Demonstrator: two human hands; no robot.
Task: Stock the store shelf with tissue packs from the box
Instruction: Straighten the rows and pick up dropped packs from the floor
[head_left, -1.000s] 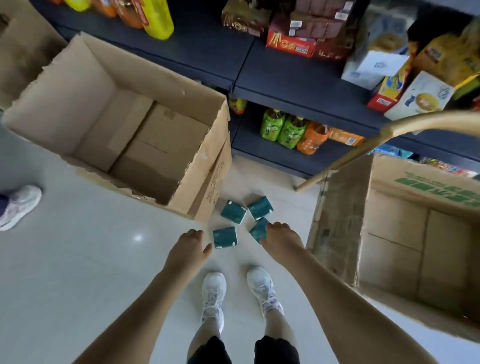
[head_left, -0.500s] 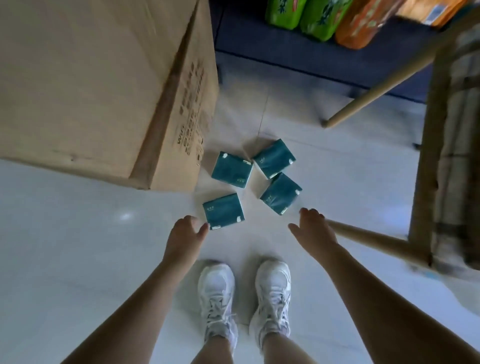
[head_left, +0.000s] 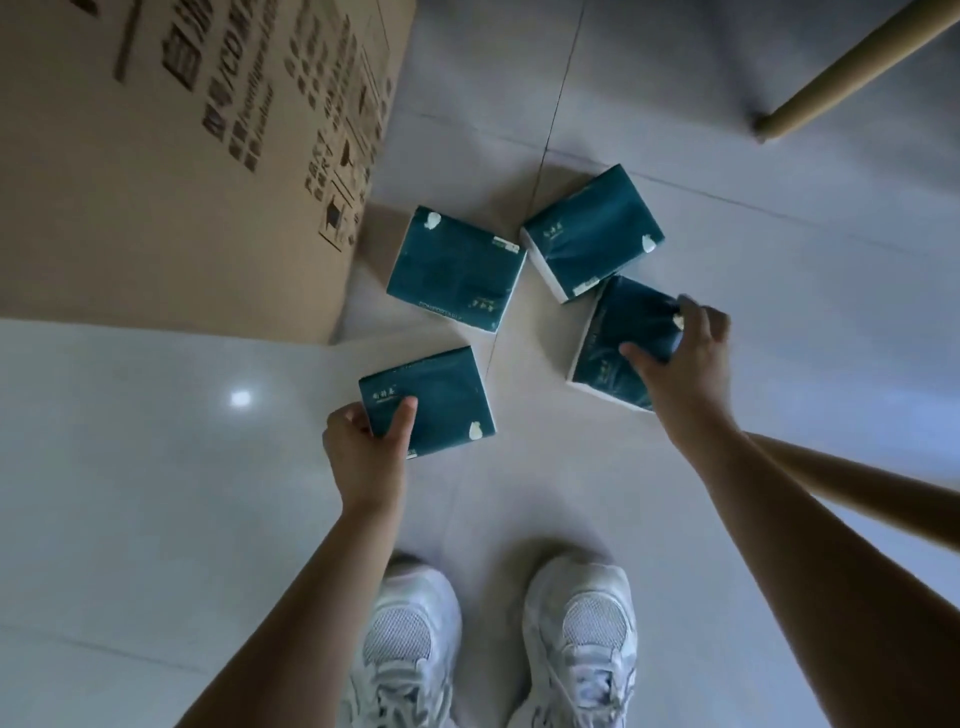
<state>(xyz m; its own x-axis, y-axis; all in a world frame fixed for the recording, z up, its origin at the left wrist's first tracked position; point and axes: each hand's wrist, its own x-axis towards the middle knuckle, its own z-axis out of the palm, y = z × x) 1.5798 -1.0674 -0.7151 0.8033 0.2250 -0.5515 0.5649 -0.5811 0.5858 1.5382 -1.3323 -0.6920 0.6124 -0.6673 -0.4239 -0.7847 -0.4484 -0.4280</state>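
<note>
Several dark teal tissue packs lie on the pale tiled floor in front of my feet. My left hand (head_left: 363, 447) grips the near-left tissue pack (head_left: 441, 400) at its left corner, thumb on top. My right hand (head_left: 680, 358) grips the near-right tissue pack (head_left: 618, 332), fingers curled over its right edge. Two more packs lie untouched beyond: the far-left tissue pack (head_left: 457, 270) and the far-right tissue pack (head_left: 592, 234). The cardboard box (head_left: 182, 156) stands at the upper left, its printed side facing me. The shelf is out of view.
A tan wooden leg (head_left: 841, 73) slants down to the floor at the upper right. My white sneakers (head_left: 493, 639) stand on the tiles just behind the packs. Bare floor lies to the left and right of my arms.
I have bent closer to the floor. Both hands, which hovered empty above the packs, have come down and each has taken hold of one pack.
</note>
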